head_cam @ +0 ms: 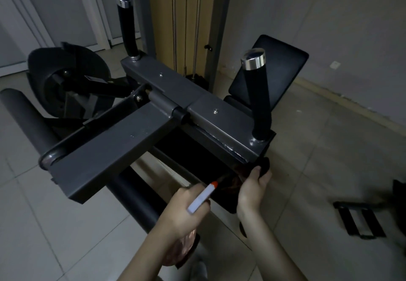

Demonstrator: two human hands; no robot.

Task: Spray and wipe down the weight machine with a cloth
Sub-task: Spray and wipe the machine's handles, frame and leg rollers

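Note:
The grey weight machine fills the middle of the head view, with two upright black handles capped in chrome. My left hand grips a spray bottle whose white nozzle with an orange tip points up and right toward the black seat pad; the pinkish bottle body hangs below my wrist. My right hand holds a dark cloth against the pad's right edge, just under the frame's corner.
A black back pad stands behind the right handle. A round weight wheel and a black foam roller sit at the left. A dark strap-like object lies on the tiled floor at the right. Walls close behind.

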